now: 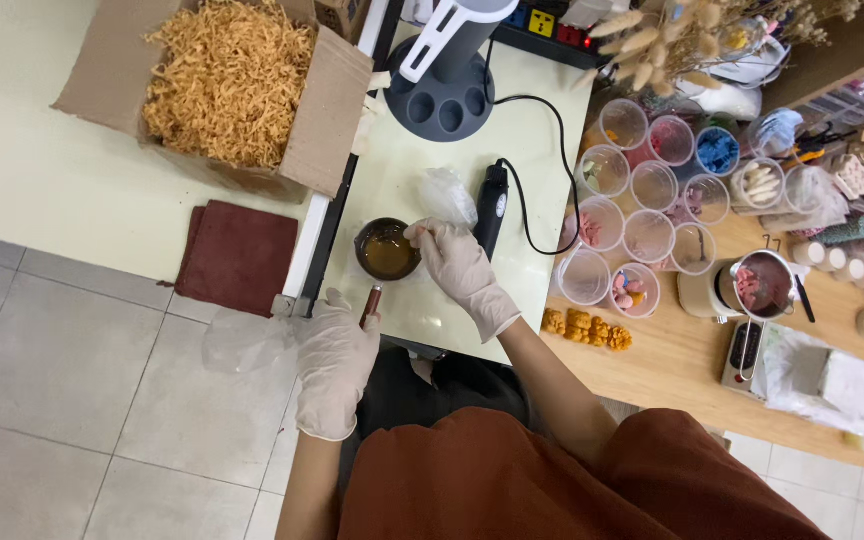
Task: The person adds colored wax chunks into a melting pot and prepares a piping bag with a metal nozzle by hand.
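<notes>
A: Seen from the head camera, what are the gloved hands doing?

B: The left hand [337, 360] is closed around a small brown stick [372, 303], which points up toward a dark pot [387, 249]. The stick's tip stops just short of the pot.

A: And the right hand [457, 262]?

B: It rests at the pot's right rim, fingers curled at the edge. Whether they pinch anything there cannot be told.

A: What is in the pot?

B: An amber liquid, glossy, filling the bowl. The pot sits on a pale table [527, 130], near its front edge.

A: What lies around it?

B: A black hand tool [492, 205] lies just beside the right hand, its cord [552, 170] looping back across the table. A crumpled clear bag [447, 195] lies between pot and tool. Behind stands a grey holder [442, 95] with round holes.

A: To the left?

B: An open carton [327, 110] of orange shredded filler [227, 80], and below it a dark red cloth [240, 255], both on a cream surface.

A: To the right?

B: A cluster of clear cups [642, 190] on a wooden bench [682, 360], some holding pink or blue pieces. A row of small orange figures [587, 328] sits at the bench's near edge, with a metal jug [762, 285] well apart from them.
</notes>
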